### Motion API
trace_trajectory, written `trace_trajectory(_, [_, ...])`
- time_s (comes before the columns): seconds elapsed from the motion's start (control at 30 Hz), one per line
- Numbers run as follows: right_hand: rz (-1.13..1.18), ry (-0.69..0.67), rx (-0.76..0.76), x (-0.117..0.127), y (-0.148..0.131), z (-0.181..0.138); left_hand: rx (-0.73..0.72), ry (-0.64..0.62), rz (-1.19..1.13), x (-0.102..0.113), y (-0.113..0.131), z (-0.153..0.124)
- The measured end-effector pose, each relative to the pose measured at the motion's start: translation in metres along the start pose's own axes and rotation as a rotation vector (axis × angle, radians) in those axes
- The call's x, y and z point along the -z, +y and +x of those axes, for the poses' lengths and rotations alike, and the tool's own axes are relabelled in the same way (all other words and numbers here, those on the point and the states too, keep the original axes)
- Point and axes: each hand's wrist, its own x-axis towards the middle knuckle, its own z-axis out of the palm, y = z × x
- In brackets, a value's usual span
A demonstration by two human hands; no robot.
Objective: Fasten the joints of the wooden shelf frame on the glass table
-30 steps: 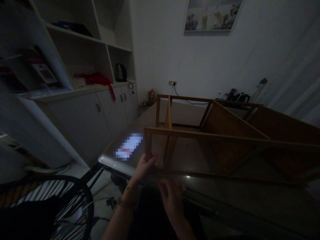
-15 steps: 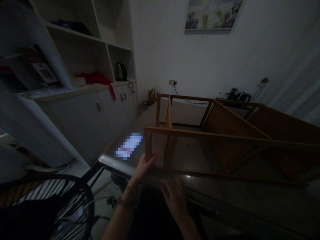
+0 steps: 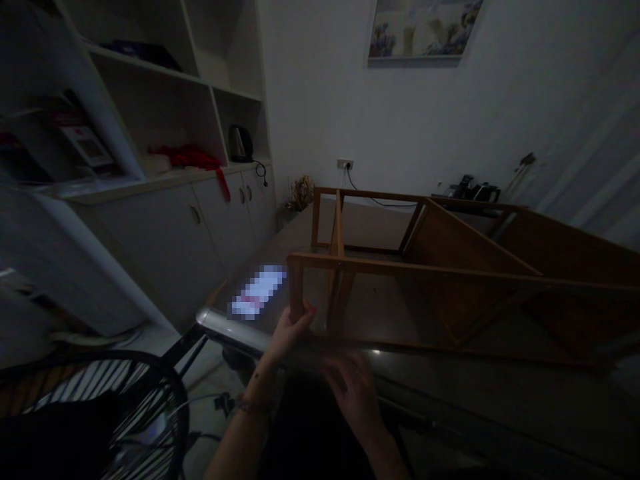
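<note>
A wooden shelf frame [image 3: 425,270] lies on its side on a dark glossy table [image 3: 450,393]. My left hand [image 3: 290,330] grips the frame's near left corner post, thumb in front and fingers wrapped behind. My right hand [image 3: 353,390] hovers just above the table's front part, close to the frame's lower rail, its fingers blurred and slightly bent, holding nothing I can make out. A bracelet sits on my left wrist.
A lit phone [image 3: 257,292] lies on the table's left corner. A black wire chair [image 3: 100,413] stands at the lower left. White cabinets and shelves [image 3: 165,200] line the left wall, with a kettle [image 3: 240,143] and red cloth [image 3: 193,159].
My right hand has edged slightly right and forward over the table. My left hand keeps its grip on the frame's corner post, and the frame has not moved.
</note>
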Motion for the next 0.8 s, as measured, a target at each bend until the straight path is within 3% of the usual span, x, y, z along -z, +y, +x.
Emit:
trace_trajectory(0.5, [-0.066, -0.095, 0.091, 0.013, -0.001, 0.010, -0.001, 0.012, 0.000, 0.000, -0.001, 0.001])
trace_trajectory(0.7, [-0.196, 0.049, -0.018, 0.011, -0.012, 0.006, 0.000, -0.016, -0.015, 0.000, 0.001, -0.001])
trace_trajectory(0.8, [-0.237, 0.054, -0.046, 0.011, -0.017, 0.006, 0.006, -0.001, -0.009, 0.000, 0.001, -0.001])
